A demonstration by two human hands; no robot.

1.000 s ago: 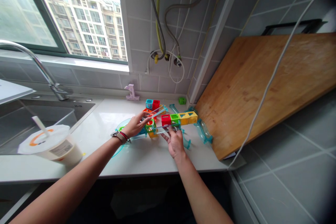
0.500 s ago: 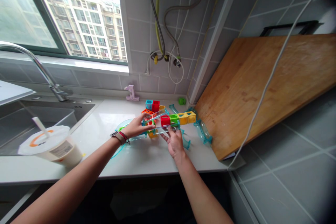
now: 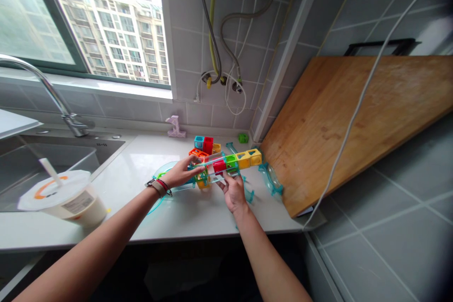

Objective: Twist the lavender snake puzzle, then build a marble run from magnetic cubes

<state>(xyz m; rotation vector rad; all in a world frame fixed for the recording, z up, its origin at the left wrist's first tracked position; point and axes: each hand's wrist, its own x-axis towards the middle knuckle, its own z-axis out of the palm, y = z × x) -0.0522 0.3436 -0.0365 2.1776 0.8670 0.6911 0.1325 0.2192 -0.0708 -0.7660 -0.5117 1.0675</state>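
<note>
Both forearms are bare; the left wrist wears what looks like a watch and red-and-black cords.

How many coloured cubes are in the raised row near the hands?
4: red cube at the left, green cube next, then two yellow cubes toward the cutting board. More may be hidden.

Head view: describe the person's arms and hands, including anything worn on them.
Both forearms are bare, with no sleeves in view. The left hand has a watch on a greyish strap at the wrist, and next to it a thin bracelet of red and dark cords. The right hand and its wrist carry nothing. No rings show.
</note>
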